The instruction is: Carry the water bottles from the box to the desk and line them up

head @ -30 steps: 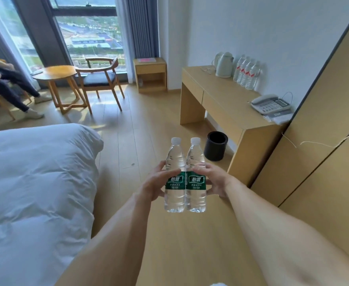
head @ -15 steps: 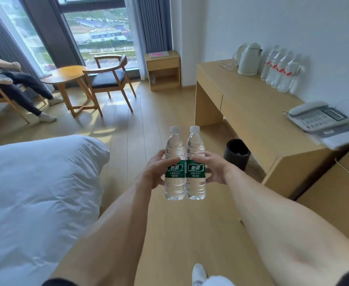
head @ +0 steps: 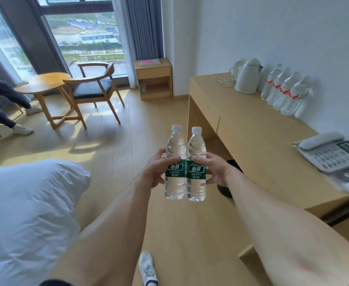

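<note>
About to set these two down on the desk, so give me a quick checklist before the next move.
1. Left hand grips the left green-label bottle: ok.
2. Right hand grips the right green-label bottle: ok.
3. Both bottles upright, caps on, side by side: ok.
4. Bottles over the desk: not ok, they hang over the floor, short of it.
5. Bare desktop between the four red-label bottles and the telephone: ok.
6. Black bin by the desk, partly hidden behind the right wrist, out of the walking path: cannot tell.
</note>
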{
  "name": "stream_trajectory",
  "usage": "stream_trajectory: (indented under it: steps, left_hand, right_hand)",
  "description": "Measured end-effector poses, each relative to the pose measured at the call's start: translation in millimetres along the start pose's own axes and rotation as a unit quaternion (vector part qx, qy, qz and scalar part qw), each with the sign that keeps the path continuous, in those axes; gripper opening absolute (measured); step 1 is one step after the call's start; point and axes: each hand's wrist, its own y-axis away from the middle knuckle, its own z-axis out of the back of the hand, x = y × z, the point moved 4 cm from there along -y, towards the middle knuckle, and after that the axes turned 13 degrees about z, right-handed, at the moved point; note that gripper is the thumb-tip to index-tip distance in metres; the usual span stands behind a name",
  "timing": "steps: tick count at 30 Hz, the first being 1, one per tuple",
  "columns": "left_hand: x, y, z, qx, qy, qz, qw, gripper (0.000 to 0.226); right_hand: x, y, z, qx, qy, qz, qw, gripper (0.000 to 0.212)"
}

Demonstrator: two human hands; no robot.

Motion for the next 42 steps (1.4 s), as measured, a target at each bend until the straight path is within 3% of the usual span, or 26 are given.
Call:
stream_trajectory:
  steps: [5,13,18,32,42]
  left_hand:
    - [-45.9,-81.7,8.4,0.044,-0.025,0.003,0.999,0.056]
    - [-148.3,-200.6,16.2,0.13,-0.073,-0.012,0.989,0.048]
    - [-186.8,-250.8,-4.6,0.19,-0.104,-0.016,0.976,0.059]
    - [-267.6,-373.2,-147.3,0.276,-0.17,0.008,0.946,0.049]
    - [-300.0,-425.9,-278.6,0.364,-0.237,0.004,0.901,0.052]
  right_hand:
    - [8.4,-73.0,22.4,-0.055,-0.014,-0.001,0.998,0.031]
    - [40.4,-173.7,55.3,-0.162,-0.049,0.012,0.985,0.033]
    - [42.5,-201.4,83.7,-0.236,-0.097,0.008,0.967,0.034]
    - [49.6,-259.6,236.4,-0.356,-0.116,0.01,0.927,0.081]
    - [51.1,-241.9,350.3,-0.456,-0.111,0.002,0.883,0.06]
